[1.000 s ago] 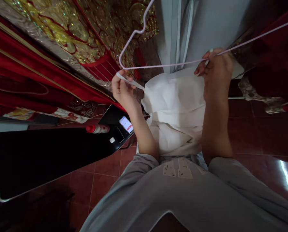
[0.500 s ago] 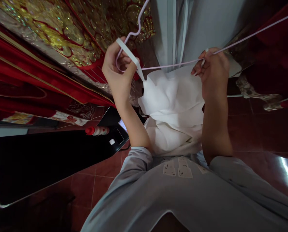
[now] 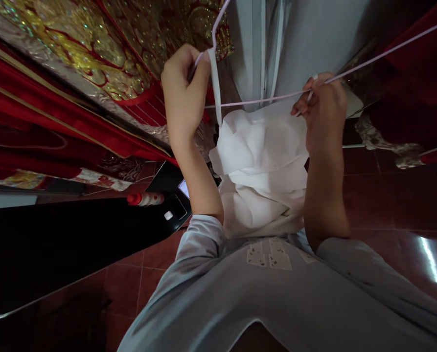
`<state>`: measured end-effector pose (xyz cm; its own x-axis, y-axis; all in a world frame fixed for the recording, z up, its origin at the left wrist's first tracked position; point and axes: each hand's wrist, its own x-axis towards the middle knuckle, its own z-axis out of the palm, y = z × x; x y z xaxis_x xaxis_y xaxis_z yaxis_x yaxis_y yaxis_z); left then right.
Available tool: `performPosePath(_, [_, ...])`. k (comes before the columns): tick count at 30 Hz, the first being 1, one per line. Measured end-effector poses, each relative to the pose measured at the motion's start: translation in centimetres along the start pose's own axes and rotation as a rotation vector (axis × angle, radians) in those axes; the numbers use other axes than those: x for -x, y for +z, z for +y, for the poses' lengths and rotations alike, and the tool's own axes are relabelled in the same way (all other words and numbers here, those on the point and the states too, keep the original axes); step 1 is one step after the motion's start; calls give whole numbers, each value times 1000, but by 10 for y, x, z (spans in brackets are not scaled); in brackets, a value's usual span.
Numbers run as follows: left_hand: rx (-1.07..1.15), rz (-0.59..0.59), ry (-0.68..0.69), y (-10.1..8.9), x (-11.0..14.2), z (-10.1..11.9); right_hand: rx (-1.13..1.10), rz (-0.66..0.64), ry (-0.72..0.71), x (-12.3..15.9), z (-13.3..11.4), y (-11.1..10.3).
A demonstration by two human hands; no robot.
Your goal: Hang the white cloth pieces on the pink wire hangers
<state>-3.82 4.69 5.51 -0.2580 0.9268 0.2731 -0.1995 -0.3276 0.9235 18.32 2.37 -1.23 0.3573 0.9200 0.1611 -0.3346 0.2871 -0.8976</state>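
A white garment (image 3: 262, 166) hangs bunched in front of me from a thin pale wire hanger (image 3: 255, 101). My left hand (image 3: 183, 93) is raised and closed, pinching the garment's white strap (image 3: 215, 83) against the hanger's left end. My right hand (image 3: 323, 105) is closed on the hanger's right shoulder together with the other strap. The hanger's wire runs between both hands and on past the right hand to the upper right.
Red and gold embroidered garments (image 3: 93, 63) hang at the left. A black ironing board (image 3: 67, 244) below them carries a red-capped bottle (image 3: 145, 198), a phone (image 3: 184, 187) and a small white object (image 3: 169, 215). Red floor tiles (image 3: 394, 205) lie below. A pale wall (image 3: 313, 39) is ahead.
My left hand has risen from chest height to the hanger's left end, pulling the white strap up onto it. The right hand has stayed put on the hanger.
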Motion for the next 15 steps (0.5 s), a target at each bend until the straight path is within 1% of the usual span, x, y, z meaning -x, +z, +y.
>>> performPosePath(3, [-148,-155,43,-12,3,-17,14,-2,-2,-1,0,0])
performPosePath(5, [-65,-105,47,-20,8,-29,17,-8,-8,1,1,1])
performPosePath(8, [198,-20,-79,-24,22,-43,19,-42,-10,6,3,4])
performPosePath(10, [334,0,-162,-19,35,-48,22,-68,-15,9,4,6])
performPosePath(11, [380,11,-171,-14,41,-49,21,-75,-24,10,5,6])
performPosePath(13, [455,49,-137,-2,53,-49,9,-77,-57,10,5,5])
performPosePath(15, [478,75,-85,9,62,-48,-3,-69,-99,7,2,1])
